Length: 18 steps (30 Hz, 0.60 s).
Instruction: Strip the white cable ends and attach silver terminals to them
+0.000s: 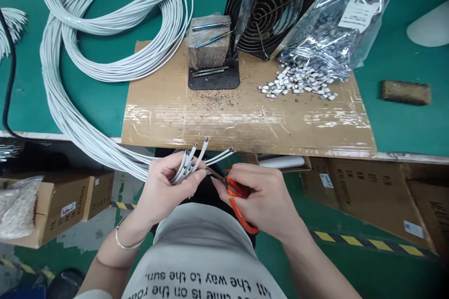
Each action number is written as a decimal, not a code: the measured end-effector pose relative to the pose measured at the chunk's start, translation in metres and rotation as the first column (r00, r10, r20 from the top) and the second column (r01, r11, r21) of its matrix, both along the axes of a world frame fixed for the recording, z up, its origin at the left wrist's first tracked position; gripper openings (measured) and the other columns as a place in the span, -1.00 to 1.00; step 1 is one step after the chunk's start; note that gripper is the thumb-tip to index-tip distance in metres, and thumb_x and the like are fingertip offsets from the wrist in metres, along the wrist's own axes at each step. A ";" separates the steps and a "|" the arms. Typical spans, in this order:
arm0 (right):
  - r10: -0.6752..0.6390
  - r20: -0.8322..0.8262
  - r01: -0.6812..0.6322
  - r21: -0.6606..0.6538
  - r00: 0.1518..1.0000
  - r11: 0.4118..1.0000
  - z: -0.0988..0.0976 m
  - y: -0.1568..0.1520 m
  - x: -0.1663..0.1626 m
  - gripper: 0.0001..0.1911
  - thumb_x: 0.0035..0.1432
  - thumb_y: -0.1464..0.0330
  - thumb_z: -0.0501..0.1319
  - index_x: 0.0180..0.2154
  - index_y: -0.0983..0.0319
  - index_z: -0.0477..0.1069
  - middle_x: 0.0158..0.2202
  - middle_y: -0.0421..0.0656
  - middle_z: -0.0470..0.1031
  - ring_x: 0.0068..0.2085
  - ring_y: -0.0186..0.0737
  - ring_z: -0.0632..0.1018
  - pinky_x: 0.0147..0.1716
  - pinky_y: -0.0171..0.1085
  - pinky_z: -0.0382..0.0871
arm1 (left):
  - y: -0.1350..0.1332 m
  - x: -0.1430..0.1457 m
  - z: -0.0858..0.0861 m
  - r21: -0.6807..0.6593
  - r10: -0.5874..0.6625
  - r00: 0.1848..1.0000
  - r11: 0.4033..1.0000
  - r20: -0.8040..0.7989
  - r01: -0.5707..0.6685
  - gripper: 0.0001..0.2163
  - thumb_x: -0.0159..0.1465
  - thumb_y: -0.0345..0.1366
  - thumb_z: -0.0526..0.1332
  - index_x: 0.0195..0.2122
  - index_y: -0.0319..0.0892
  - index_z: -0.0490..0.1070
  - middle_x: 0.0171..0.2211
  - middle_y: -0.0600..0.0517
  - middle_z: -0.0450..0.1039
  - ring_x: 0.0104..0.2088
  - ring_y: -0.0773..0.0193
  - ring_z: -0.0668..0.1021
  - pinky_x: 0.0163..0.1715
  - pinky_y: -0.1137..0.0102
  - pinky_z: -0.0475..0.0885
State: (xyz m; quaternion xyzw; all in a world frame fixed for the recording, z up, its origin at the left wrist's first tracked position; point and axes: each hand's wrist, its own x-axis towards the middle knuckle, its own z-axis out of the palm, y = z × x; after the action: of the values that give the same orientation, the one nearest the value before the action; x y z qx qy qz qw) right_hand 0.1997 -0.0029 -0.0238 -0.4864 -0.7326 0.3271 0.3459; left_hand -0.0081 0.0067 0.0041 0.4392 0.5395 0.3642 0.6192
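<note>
My left hand (168, 189) is closed around a bunch of thin white cable ends (193, 158), whose stripped coloured tips fan out up and to the right. My right hand (261, 196) grips orange-handled scissors (235, 198), the dark blades pointing left and touching the cables near my left thumb. Both hands are held below the front edge of the cardboard sheet (245, 117), above my lap. The cables trail left into a long bundle (87, 135).
Large coils of white cable (115, 18) lie on the green bench. On the cardboard stand a soldering iron holder with a sponge block (209, 46), a black fan (277, 4), and a plastic bag spilling small white connectors (301, 81). Cardboard boxes (368, 191) sit below.
</note>
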 end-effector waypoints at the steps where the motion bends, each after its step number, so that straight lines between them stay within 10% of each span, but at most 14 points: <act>1: -0.009 -0.011 0.009 0.010 1.000 1.000 0.000 0.000 0.000 -0.46 0.28 0.49 0.30 -0.54 0.17 -0.03 -0.58 -0.34 0.04 -0.53 -0.42 0.08 -0.56 -0.28 -0.06 | 0.000 0.000 0.000 -0.004 0.001 1.000 1.000 0.004 -0.001 -0.89 0.28 -0.28 0.48 -0.35 -0.18 0.67 -0.60 0.14 0.36 -0.59 0.45 0.29 -0.59 0.55 0.21; 8: -0.306 -0.193 0.296 -0.081 0.932 0.952 0.004 0.005 0.009 -0.56 0.31 0.32 0.42 -0.58 0.17 0.38 -0.61 -0.24 0.30 -0.56 -0.33 0.23 -0.59 -0.23 0.11 | 0.003 0.000 -0.001 -0.075 -0.028 0.999 0.997 0.035 0.030 -0.82 0.29 -0.18 0.51 -0.29 -0.20 0.76 -0.57 0.07 0.46 -0.63 0.46 0.25 -0.65 0.49 0.12; 13: -0.293 -0.357 0.236 -0.195 0.887 0.952 0.020 0.021 0.006 -0.89 0.18 0.29 0.55 -0.21 0.09 0.77 -0.50 -0.23 0.46 -0.51 -0.30 0.36 -0.54 -0.24 0.24 | 0.001 -0.005 -0.005 -0.110 -0.123 0.992 0.987 -0.013 0.121 -0.77 0.34 -0.13 0.48 -0.23 -0.21 0.77 -0.57 0.07 0.45 -0.61 0.44 0.28 -0.63 0.49 0.14; 18: -0.260 -0.444 0.145 -0.277 0.857 0.950 0.030 0.037 -0.007 -0.93 0.15 0.28 0.55 -0.32 0.12 0.76 -0.44 -0.18 0.60 -0.45 -0.26 0.46 -0.49 -0.25 0.32 | -0.002 -0.007 -0.008 -0.088 -0.127 0.991 0.988 0.042 0.130 -0.80 0.33 -0.17 0.50 -0.23 -0.22 0.75 -0.53 0.06 0.52 -0.63 0.42 0.41 -0.61 0.49 0.32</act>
State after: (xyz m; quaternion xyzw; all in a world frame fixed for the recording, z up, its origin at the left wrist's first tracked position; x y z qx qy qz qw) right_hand 0.1923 0.0337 0.0062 -0.5033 -0.5257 0.4819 0.4879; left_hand -0.0152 0.0045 -0.0039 0.4377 0.5149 0.3066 0.6703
